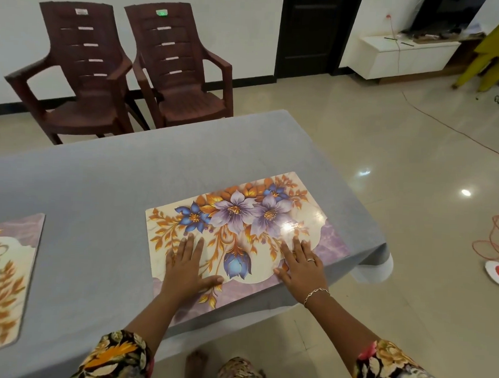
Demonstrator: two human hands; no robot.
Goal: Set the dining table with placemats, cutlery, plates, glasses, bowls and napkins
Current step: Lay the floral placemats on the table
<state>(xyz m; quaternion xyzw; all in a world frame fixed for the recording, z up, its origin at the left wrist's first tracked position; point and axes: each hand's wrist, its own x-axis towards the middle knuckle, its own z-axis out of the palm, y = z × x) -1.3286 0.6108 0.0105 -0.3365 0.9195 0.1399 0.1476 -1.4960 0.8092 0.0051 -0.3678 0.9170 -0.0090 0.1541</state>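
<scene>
Beyond the grey-clothed counter (100,176), one brown chair (84,76) and a second chair (179,71) stand side by side. At the left edge lies another placemat (7,278), well apart. The floral placemat (241,217) lies flat at the counter's near right corner, long axis running left to right, slightly skewed. The left hand (186,264) and right hand (302,267) press flat on it, fingers straight, hands apart.

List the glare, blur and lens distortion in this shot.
Head view: a white glare patch sits on the glossy floral placemat, just beyond the right hand. Head view: lights mirror as bright spots on the tiled floor. Head view: the wide lens bows the table edges and tilts the chairs. The second placemat, at the left edge, looks soft.
</scene>
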